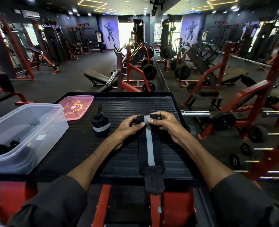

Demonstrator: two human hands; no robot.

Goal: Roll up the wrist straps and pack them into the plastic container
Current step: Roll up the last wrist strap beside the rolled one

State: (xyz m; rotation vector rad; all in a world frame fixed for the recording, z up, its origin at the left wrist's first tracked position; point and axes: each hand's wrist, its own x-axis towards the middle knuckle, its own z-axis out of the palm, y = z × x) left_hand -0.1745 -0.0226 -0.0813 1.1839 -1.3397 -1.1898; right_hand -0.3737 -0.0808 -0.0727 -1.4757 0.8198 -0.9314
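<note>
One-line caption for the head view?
Left hand and right hand pinch the far end of a black, grey-striped wrist strap.

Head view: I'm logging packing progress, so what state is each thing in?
flat strap: unrolled on the table, far end just folded over.
rolled strap: rolled, on the table, not packed.
plastic container: open, something dark inside.
pink lid: off, lying behind the container.
left hand: pinches the flat strap's far end.
right hand: pinches the same end.
</note>
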